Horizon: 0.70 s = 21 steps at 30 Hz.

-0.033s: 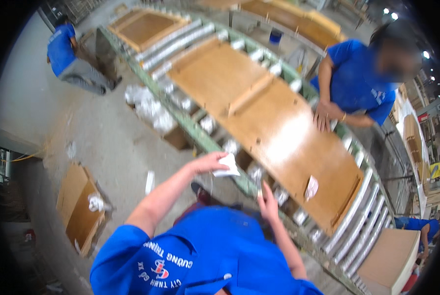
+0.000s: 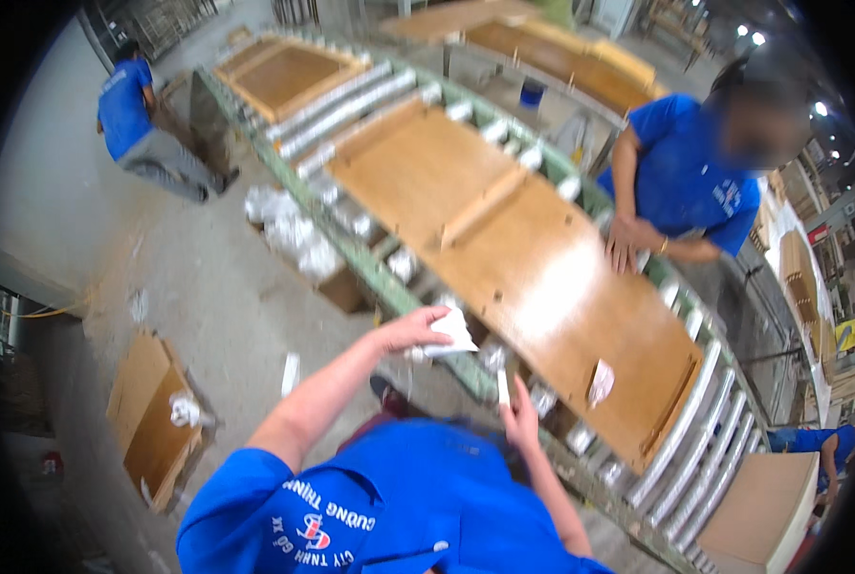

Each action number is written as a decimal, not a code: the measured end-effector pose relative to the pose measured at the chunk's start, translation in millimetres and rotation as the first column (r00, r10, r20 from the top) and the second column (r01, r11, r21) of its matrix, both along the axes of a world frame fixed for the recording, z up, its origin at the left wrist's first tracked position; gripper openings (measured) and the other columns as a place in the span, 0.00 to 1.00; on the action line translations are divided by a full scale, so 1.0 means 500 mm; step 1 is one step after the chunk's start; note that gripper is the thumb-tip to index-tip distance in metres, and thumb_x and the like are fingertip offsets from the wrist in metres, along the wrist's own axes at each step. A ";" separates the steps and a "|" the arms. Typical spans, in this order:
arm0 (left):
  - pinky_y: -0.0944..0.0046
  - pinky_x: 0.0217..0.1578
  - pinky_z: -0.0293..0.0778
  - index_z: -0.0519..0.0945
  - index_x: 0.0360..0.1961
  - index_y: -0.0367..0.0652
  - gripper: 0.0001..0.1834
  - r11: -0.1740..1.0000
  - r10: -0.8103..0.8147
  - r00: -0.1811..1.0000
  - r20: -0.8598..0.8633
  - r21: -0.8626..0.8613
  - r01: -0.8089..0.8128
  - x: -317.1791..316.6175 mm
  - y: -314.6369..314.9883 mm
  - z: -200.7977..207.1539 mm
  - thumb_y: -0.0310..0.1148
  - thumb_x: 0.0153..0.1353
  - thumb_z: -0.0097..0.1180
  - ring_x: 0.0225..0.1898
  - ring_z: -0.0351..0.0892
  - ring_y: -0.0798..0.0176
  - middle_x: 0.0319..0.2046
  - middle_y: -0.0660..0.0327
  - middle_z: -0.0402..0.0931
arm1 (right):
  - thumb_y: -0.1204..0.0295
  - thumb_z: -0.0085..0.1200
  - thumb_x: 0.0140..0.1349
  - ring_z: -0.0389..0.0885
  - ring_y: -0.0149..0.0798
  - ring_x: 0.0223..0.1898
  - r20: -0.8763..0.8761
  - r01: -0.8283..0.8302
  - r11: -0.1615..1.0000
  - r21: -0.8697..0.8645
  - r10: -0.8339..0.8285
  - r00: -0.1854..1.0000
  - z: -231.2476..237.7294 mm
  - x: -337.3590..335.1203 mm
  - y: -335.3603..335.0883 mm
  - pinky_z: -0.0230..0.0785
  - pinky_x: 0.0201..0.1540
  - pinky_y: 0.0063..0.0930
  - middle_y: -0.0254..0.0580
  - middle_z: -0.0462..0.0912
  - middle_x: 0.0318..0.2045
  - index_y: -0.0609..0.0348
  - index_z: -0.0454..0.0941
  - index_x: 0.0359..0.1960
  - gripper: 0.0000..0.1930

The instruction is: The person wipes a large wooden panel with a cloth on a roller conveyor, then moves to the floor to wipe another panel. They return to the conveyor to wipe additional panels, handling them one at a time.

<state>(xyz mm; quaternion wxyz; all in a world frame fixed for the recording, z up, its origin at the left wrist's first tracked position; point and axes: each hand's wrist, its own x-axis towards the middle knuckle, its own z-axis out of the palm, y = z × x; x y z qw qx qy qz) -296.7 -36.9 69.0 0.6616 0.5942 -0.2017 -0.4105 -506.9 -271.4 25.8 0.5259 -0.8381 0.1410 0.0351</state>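
My left hand [image 2: 410, 331] reaches forward and pinches a folded white cloth [image 2: 452, 331] just above the near rail of the roller conveyor [image 2: 370, 268]. My right hand [image 2: 520, 418] is raised close to my chest and holds a small white stick [image 2: 502, 386] upright in its fingers. Both hands are at the near edge of a long brown wooden panel [image 2: 533, 277] that lies on the rollers. A raised wooden strip [image 2: 480, 209] crosses the panel. Another crumpled white cloth [image 2: 600, 383] lies on the panel near its right end.
Across the conveyor a person in a blue shirt rests both hands [image 2: 624, 245] on the panel's far edge. Another person [image 2: 126, 105] bends at the far left. A box of white wrapped packets [image 2: 289, 234] stands by the conveyor, and flattened cardboard [image 2: 145, 421] lies on the floor.
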 end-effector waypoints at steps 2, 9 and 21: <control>0.67 0.39 0.74 0.63 0.58 0.43 0.32 0.975 -0.023 0.995 -0.098 -0.222 0.000 0.025 -0.073 0.102 0.30 0.52 0.61 0.42 0.75 0.67 0.48 0.62 0.72 | 0.76 0.50 0.59 0.70 0.25 0.25 0.037 0.116 0.897 0.426 -0.146 0.989 -0.016 -0.017 -0.004 0.63 0.29 0.21 0.33 0.74 0.22 0.60 0.48 0.66 0.35; 0.70 0.22 0.71 0.65 0.51 0.46 0.25 0.995 -0.067 0.998 0.020 -0.070 0.068 0.049 -0.298 0.191 0.32 0.53 0.61 0.32 0.77 0.69 0.39 0.62 0.74 | 0.75 0.54 0.59 0.74 0.31 0.27 -0.250 0.329 0.367 0.870 -0.248 0.936 -0.003 -0.025 -0.026 0.72 0.32 0.27 0.38 0.78 0.31 0.56 0.74 0.35 0.04; 0.64 0.23 0.74 0.66 0.45 0.44 0.23 0.944 0.330 0.926 0.182 -0.046 -0.328 0.070 -0.565 0.206 0.30 0.50 0.62 0.33 0.74 0.66 0.37 0.61 0.72 | 0.72 0.55 0.59 0.70 0.27 0.20 -0.200 0.308 0.139 0.941 -0.506 0.839 -0.015 -0.178 -0.090 0.68 0.24 0.24 0.30 0.75 0.25 0.56 0.75 0.37 0.06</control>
